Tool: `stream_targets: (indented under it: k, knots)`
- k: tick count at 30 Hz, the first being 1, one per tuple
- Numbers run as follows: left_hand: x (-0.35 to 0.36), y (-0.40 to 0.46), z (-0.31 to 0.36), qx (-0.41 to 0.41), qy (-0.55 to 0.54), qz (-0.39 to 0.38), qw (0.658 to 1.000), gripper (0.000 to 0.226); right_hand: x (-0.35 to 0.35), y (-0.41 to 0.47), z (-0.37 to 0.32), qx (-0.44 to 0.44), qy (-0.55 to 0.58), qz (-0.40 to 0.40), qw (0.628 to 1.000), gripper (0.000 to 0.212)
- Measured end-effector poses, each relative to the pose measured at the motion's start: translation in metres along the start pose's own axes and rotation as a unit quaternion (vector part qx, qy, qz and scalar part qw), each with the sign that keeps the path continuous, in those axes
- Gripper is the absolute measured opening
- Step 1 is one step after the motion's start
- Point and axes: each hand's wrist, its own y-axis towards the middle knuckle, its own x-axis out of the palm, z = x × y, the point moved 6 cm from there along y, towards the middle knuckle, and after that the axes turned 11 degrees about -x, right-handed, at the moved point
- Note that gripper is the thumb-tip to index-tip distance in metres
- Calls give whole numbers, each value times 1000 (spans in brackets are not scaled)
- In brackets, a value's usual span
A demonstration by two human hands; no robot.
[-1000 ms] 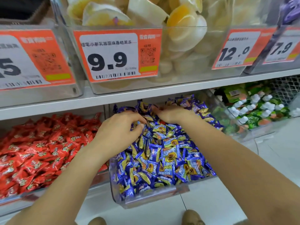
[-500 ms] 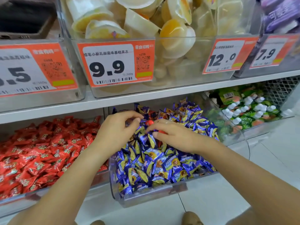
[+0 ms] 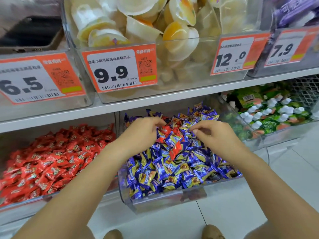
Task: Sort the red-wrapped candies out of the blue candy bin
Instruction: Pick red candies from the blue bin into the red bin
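Observation:
The clear blue candy bin [image 3: 172, 200] stands on the lower shelf, heaped with blue-and-yellow wrapped candies [image 3: 172, 169]. A few red-wrapped candies [image 3: 176, 147] lie on top of the heap near its back. My left hand [image 3: 141, 133] reaches in from the left, its fingers curled over one red-wrapped candy [image 3: 166, 131]. My right hand [image 3: 215, 137] hovers at the right of that spot, fingers bent with the tips down among the blue wrappers. Whether it holds anything is hidden.
A bin of red-wrapped candies [image 3: 51, 161] sits directly to the left. Green and white packs [image 3: 269, 114] fill the bin on the right. Above, a shelf [image 3: 155, 100] carries bins of jelly cups [image 3: 146, 28] with orange price tags. White floor tiles [image 3: 284, 169] lie below.
The camera has tilted up and closer. My right hand drew back to the right from the middle of the heap, and red candies now show between the two hands.

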Motion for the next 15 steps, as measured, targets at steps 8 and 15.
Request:
stream_targets:
  k: [8,15]
  knots:
    - [78,84,26,-66,119,-219,966,50,30,15,15,15,-141,-143,979,35]
    - [82,68,40,-31,103,-306,946,26,40,13,36,46,-145,-230,961,35]
